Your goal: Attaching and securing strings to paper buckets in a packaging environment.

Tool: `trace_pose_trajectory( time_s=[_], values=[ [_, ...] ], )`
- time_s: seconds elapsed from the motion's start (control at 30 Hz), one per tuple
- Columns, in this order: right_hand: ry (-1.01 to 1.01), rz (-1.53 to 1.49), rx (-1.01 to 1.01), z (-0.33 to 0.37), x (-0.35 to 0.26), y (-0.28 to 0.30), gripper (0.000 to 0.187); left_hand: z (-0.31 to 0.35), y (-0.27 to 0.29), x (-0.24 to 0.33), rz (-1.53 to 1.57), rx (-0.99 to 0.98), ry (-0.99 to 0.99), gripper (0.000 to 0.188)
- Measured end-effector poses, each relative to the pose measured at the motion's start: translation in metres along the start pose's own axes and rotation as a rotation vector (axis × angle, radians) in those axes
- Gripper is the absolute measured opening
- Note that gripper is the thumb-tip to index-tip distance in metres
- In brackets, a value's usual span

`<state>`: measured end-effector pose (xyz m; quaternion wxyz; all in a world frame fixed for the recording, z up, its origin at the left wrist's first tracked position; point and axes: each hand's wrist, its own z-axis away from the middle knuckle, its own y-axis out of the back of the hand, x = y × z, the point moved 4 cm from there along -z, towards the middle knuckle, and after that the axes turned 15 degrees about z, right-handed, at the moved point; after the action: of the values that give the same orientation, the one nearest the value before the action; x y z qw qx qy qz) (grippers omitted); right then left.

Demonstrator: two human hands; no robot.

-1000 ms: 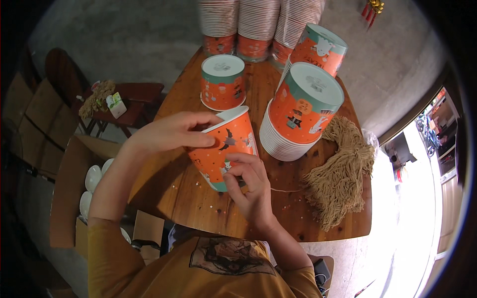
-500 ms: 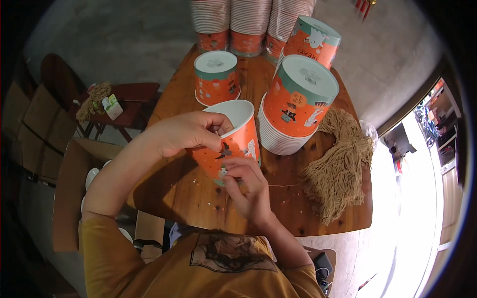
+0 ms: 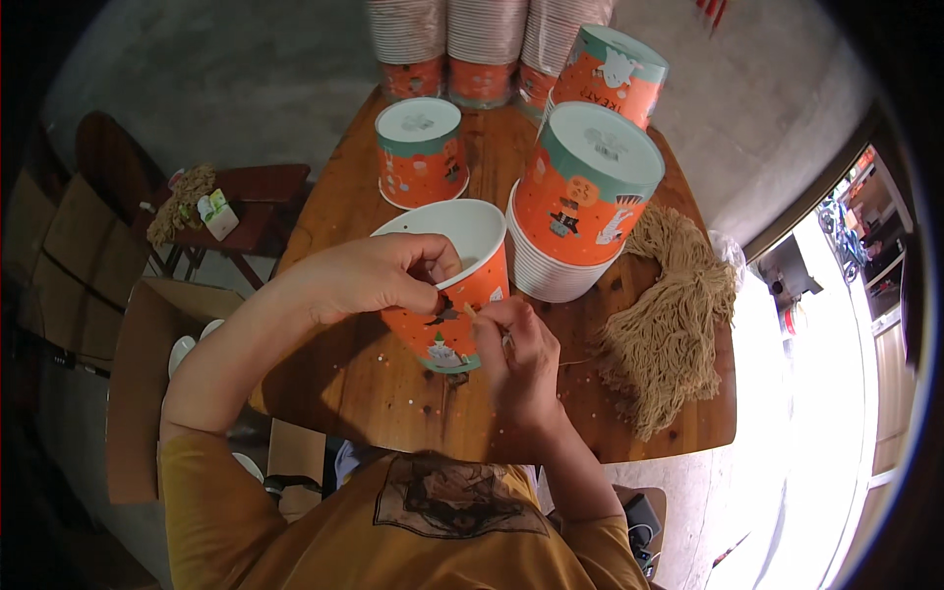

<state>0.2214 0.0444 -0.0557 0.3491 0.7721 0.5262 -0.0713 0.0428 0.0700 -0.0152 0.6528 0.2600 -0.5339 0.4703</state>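
My left hand [image 3: 379, 273] grips the rim of an orange paper bucket [image 3: 425, 336], fingers inside and thumb outside. The bucket stands tilted over the table, its white mouth facing up; a small dark spot, perhaps a hole, shows on the far inner wall. My right hand [image 3: 521, 359] is closed in a pinch beside the bucket's right side. From its fingertips the short end of a tan cord [image 3: 470, 310] sticks out toward the bucket wall. A thin strand runs from this hand toward a bundle of tan cords [image 3: 669, 329] on the right.
A stack of upside-down buckets [image 3: 587, 197] stands right of my hands, another stack [image 3: 612, 79] behind it. One upturned bucket [image 3: 421, 152] sits farther left. Wrapped bucket stacks [image 3: 482, 44] line the wooden table's [image 3: 339, 393] far end. An open cardboard box [image 3: 138, 393] lies left.
My right hand has risen from the bucket's lower part to nearer its rim, and the cord end now shows at its fingertips. My left hand keeps its grip on the bucket.
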Motion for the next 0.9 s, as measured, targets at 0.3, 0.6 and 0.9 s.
trace_pose_trajectory(
  time_s=[0.3, 0.6, 0.9],
  values=[
    [-0.476, -0.244, -0.135, 0.003, 0.009, -0.002, 0.008, 0.011, -0.028, 0.009, -0.276, 0.104, -0.436, 0.026],
    [-0.487, -0.367, -0.123, 0.0, 0.008, -0.002, 0.008, 0.014, -0.034, 0.013, -0.635, 0.08, -0.641, 0.016],
    [-0.612, -0.506, -0.172, 0.001, 0.009, -0.005, 0.009, 0.016, -0.037, 0.005, -0.811, 0.139, -0.864, 0.011]
  ],
)
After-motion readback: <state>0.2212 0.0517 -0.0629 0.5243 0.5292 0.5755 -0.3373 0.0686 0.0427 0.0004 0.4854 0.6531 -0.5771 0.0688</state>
